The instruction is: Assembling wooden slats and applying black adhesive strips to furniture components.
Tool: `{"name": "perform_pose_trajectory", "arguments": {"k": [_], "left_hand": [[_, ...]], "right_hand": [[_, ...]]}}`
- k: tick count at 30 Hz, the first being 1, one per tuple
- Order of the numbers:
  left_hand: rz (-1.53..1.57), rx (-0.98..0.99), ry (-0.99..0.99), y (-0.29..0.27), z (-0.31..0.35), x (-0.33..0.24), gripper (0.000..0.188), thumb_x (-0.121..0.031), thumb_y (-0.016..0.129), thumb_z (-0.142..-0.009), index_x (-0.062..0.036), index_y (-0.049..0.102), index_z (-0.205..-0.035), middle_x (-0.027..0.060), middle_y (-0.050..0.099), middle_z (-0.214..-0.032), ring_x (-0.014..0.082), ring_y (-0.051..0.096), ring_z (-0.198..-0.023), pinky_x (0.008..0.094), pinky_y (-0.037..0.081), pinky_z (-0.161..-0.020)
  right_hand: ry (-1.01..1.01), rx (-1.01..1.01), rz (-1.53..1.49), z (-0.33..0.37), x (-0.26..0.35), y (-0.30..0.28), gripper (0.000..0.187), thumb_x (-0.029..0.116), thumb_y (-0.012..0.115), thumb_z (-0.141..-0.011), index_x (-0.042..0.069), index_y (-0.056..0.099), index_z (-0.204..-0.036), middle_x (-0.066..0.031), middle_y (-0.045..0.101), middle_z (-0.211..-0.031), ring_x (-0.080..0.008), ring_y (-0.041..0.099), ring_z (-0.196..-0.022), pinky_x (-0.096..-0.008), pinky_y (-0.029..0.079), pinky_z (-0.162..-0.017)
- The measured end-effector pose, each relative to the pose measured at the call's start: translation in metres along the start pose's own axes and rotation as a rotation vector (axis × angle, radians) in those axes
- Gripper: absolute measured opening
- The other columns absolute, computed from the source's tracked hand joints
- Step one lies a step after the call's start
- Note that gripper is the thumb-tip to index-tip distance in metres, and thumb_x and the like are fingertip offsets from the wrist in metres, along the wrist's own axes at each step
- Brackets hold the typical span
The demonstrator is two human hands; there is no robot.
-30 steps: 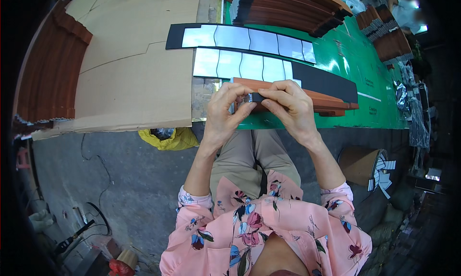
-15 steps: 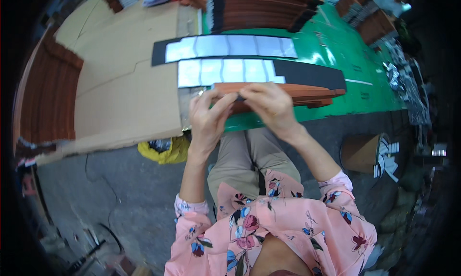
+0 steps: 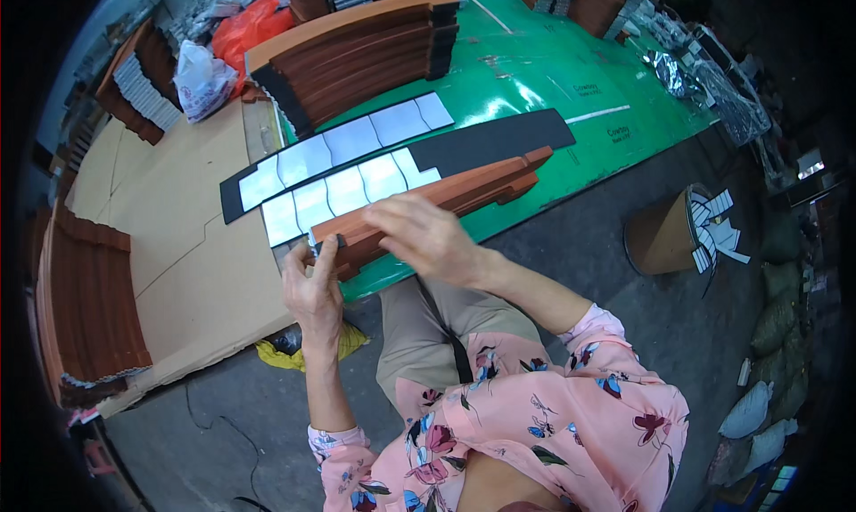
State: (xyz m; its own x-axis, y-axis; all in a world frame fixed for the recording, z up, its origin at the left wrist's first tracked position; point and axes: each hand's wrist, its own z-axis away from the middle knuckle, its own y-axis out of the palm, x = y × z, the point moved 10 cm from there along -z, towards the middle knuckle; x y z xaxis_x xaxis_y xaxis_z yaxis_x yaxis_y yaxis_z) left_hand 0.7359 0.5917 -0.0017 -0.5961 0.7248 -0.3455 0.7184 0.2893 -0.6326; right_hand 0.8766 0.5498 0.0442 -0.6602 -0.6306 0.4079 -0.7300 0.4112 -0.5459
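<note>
A long reddish-brown moulded piece [image 3: 486,180] lies slanting across the near edge of the green table, its left end toward me. At that end my left hand [image 3: 312,294] pinches a small dark piece [image 3: 332,243] between thumb and fingers, up against the brown piece. Over the brown piece, just right of this, is my right hand [image 3: 432,240], fingers stretched and slightly blurred, with nothing visible in them. Behind lie two black strips [image 3: 508,138], partly covered with rows of shiny white stickers [image 3: 343,191].
A stack of similar brown pieces [image 3: 357,62] stands at the back, another [image 3: 94,303] on the cardboard [image 3: 183,236] at left. White and red plastic bags [image 3: 203,80] sit behind. Below the table are a yellow bag [image 3: 281,356] and a brown bin [image 3: 655,231] with white scraps.
The view has turned, so the table slants now. My hands, which met at the small dark piece, have separated; the right has moved back along the brown piece and its fingers have opened.
</note>
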Motion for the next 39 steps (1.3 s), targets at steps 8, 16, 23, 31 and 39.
{"name": "perform_pose_trajectory", "arguments": {"k": [8,16,23,31,39], "left_hand": [[0.013,0.062,-0.157,0.007,0.005,0.009,0.033,0.003,0.060,-0.082,-0.0096,0.060,-0.113,0.0117,0.051,-0.095,0.0238,0.053,-0.086,0.0314,0.045,-0.073],[0.020,0.032,-0.206,0.002,-0.002,0.005,0.030,0.005,0.057,-0.083,-0.0074,0.060,-0.111,0.0118,0.052,-0.099,0.0215,0.053,-0.088,0.0308,0.046,-0.074],[-0.120,0.081,-0.346,0.000,-0.004,0.003,0.031,0.000,0.061,-0.081,-0.0053,0.058,-0.112,0.0123,0.049,-0.107,0.0243,0.052,-0.094,0.0350,0.042,-0.082],[-0.069,0.242,0.250,0.096,-0.045,-0.165,0.033,-0.009,0.065,-0.068,-0.0137,0.064,-0.101,0.0042,0.061,-0.103,0.0182,0.057,-0.096,0.0417,0.029,-0.091],[0.040,0.249,0.149,0.168,-0.066,-0.179,0.035,-0.013,0.061,-0.070,-0.0071,0.061,-0.105,0.0067,0.059,-0.107,0.0186,0.056,-0.096,0.0425,0.032,-0.081]], "right_hand": [[0.559,-0.409,0.425,0.083,-0.129,-0.191,0.023,0.012,0.053,-0.088,0.003,0.060,-0.109,-0.0109,0.059,-0.103,-0.0267,0.057,-0.093,-0.0350,0.043,-0.084],[0.795,-0.294,-0.108,0.136,-0.182,-0.169,0.022,0.016,0.055,-0.090,0.001,0.064,-0.104,-0.0077,0.057,-0.106,-0.0146,0.056,-0.093,-0.0243,0.046,-0.074],[0.775,-0.268,-0.228,0.134,-0.204,-0.172,0.021,0.013,0.056,-0.090,0.001,0.062,-0.106,-0.0063,0.057,-0.104,-0.0119,0.056,-0.092,-0.0246,0.047,-0.073],[0.599,0.303,-0.173,0.035,-0.263,-0.103,0.015,0.014,0.061,-0.084,0.003,0.066,-0.093,-0.0085,0.065,-0.073,-0.0171,0.063,-0.070,-0.0281,0.048,-0.067],[0.159,0.979,0.019,0.016,-0.258,0.031,0.009,0.009,0.059,-0.078,0.002,0.061,-0.084,-0.0113,0.063,-0.082,-0.0298,0.061,-0.077,-0.0382,0.048,-0.068]]}}
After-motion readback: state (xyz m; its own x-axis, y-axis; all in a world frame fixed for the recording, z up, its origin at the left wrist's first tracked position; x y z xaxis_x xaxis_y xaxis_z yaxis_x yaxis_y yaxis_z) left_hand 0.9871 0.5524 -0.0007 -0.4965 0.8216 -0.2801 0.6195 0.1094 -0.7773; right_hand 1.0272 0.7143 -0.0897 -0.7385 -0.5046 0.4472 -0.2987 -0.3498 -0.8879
